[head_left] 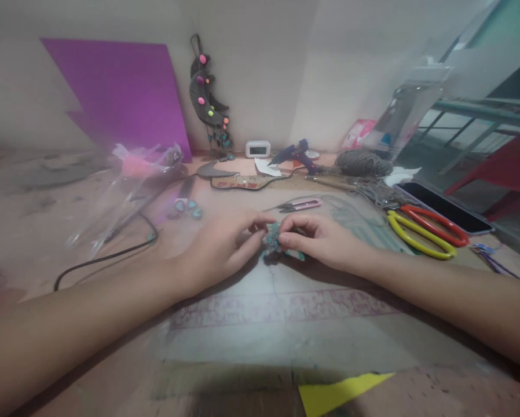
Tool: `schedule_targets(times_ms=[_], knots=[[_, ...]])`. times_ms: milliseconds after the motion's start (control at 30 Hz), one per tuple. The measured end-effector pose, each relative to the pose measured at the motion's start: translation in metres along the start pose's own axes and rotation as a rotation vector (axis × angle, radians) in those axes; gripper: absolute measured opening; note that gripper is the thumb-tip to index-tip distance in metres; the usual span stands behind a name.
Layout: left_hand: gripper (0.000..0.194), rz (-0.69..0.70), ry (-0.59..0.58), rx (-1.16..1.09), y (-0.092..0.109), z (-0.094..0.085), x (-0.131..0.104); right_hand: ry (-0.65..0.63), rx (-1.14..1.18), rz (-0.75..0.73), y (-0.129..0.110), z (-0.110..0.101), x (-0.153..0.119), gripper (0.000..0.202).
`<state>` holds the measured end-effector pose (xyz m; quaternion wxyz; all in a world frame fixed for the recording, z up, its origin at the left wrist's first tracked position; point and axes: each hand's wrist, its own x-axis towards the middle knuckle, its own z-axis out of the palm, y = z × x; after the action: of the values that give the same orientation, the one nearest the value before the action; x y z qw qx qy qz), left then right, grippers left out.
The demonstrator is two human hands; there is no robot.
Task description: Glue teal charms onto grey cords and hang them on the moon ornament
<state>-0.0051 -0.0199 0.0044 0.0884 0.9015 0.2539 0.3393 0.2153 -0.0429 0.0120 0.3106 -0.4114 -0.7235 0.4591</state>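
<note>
Between my two hands, low over the pale mat, is a small grey and turquoise craft piece [272,242], blurred and partly hidden by the fingertips. My left hand [229,242] holds its left side, thumb and forefinger curved together. From the right, my right hand [318,238] pinches it between thumb and fingers. Just beyond the hands lies a pair of pink-handled thread snips [301,205]. To the left of my left hand sit several turquoise and grey bits [193,208] on the table.
Scissors with red and yellow handles [420,233] and a phone [445,207] lie at right. Behind are a grey yarn ball [363,164], a blue glue gun [297,155] and a small clock [257,149]. A black cable [107,256] and plastic bag [130,179] lie left.
</note>
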Motion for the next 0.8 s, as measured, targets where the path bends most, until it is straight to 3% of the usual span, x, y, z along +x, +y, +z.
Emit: schedule_targets(times_ms=[167,367,567,700,800], knots=[[0.023,-0.205,-0.064,-0.167,0.004,-0.001,0.004,0.138,-0.094,-0.005,-0.001,-0.001,0.0,0.022],[0.018,-0.265,-0.11,-0.243,-0.001,0.004,0.005,0.145,-0.238,-0.061,-0.002,-0.002,0.001,0.024],[0.018,-0.327,-0.115,-0.246,0.004,0.002,0.005,0.168,-0.182,-0.056,0.005,-0.004,0.0,0.032],[0.027,-0.466,-0.131,-0.14,0.0,-0.021,0.017,0.202,-0.393,-0.122,0.009,-0.012,0.005,0.029],[0.031,-0.491,-0.109,0.009,-0.023,-0.053,0.031,0.218,-0.518,-0.116,0.013,-0.018,0.009,0.024]])
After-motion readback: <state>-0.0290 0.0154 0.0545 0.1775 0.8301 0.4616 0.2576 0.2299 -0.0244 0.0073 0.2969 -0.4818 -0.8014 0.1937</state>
